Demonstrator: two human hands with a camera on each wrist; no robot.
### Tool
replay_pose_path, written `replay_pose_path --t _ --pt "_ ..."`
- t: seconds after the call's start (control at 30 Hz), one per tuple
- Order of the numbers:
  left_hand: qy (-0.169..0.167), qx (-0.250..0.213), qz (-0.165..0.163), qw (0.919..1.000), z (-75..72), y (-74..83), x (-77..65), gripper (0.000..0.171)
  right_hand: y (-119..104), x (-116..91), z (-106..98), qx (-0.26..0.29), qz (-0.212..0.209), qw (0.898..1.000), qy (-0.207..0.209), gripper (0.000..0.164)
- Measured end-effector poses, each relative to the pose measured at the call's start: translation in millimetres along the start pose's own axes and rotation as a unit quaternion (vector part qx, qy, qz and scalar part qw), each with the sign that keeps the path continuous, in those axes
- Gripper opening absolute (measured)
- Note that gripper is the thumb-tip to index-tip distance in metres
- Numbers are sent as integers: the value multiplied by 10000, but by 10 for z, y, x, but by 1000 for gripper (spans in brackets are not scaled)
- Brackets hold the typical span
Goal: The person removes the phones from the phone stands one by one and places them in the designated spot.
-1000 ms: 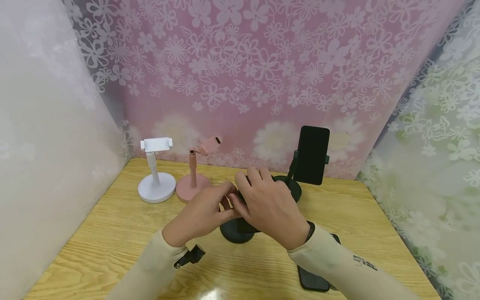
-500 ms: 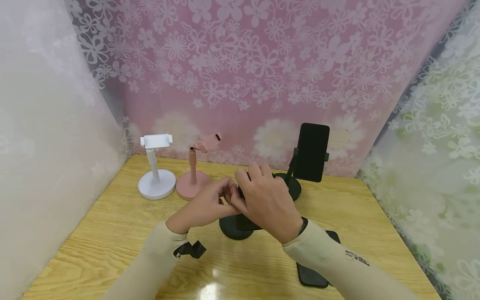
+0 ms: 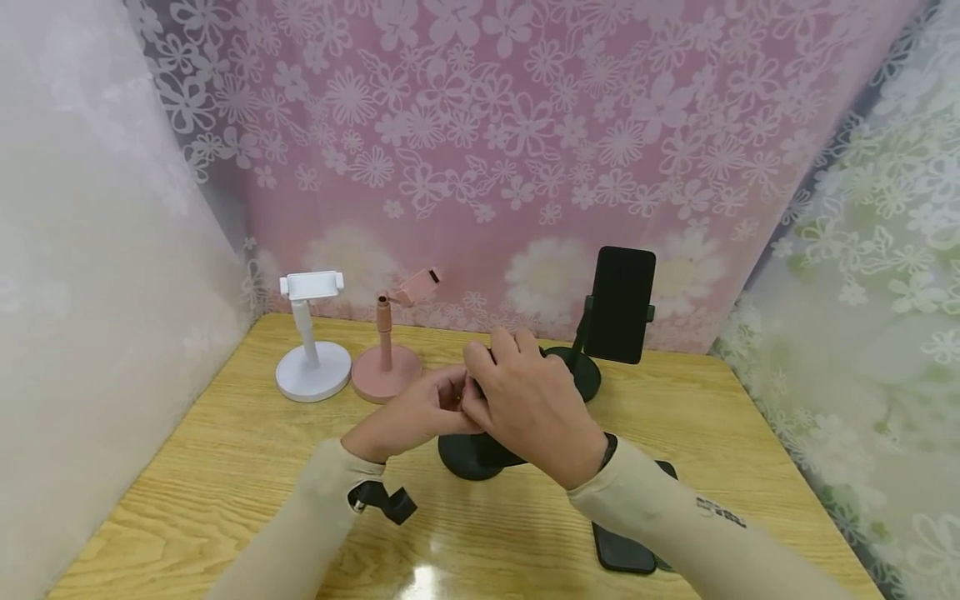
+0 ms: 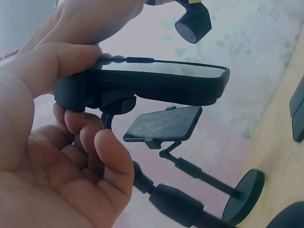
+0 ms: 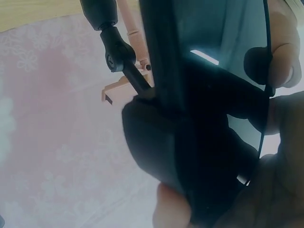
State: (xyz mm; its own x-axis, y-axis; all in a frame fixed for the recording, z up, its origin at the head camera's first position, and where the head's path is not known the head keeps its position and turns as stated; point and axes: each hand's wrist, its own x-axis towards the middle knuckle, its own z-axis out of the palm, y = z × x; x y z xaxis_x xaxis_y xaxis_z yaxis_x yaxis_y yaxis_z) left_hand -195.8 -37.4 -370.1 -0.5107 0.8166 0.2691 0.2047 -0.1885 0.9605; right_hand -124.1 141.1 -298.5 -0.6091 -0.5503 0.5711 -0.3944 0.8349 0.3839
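A black phone stand stands on the table, its round base partly under the hands and its post rising to a clamp. In that clamp lies a black phone, screen up and nearly level in the left wrist view. My left hand pinches the end of the phone clamp, thumb above and curled fingers below. My right hand grips the phone from above, its fingers and thumb around the edges. In the head view the hands hide most of phone and clamp.
Behind, a second black stand holds an upright phone. A white phone stand and a pink one stand back left. Another dark phone lies under the right forearm. A pink floral curtain hangs behind the table.
My left wrist has shifted slightly right and up, and its fingers have moved a little at the clamp. The right hand stays on the phone, almost in place. The other stands have not moved.
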Motion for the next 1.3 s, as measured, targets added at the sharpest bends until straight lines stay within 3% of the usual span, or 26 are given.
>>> replay_pose_path --t 0.47,0.67,1.0,1.13,1.3 --pt "-443 -164 67 9989 -140 53 -31 23 7 93 -98 506 -62 9982 -322 19" --pt "-522 -127 147 9984 -162 10 -33 31 8 72 -119 593 -206 9965 -543 18" --pt "-740 -497 389 9953 -101 -70 -3 47 35 -7 -98 569 -296 9970 -436 19" --pt "-716 -544 340 9954 -90 -83 -6 54 37 -30 -93 546 -312 9972 -404 19" --pt "-597 -445 213 9970 -72 -52 -11 43 38 -56 -83 505 -390 9976 -280 20"
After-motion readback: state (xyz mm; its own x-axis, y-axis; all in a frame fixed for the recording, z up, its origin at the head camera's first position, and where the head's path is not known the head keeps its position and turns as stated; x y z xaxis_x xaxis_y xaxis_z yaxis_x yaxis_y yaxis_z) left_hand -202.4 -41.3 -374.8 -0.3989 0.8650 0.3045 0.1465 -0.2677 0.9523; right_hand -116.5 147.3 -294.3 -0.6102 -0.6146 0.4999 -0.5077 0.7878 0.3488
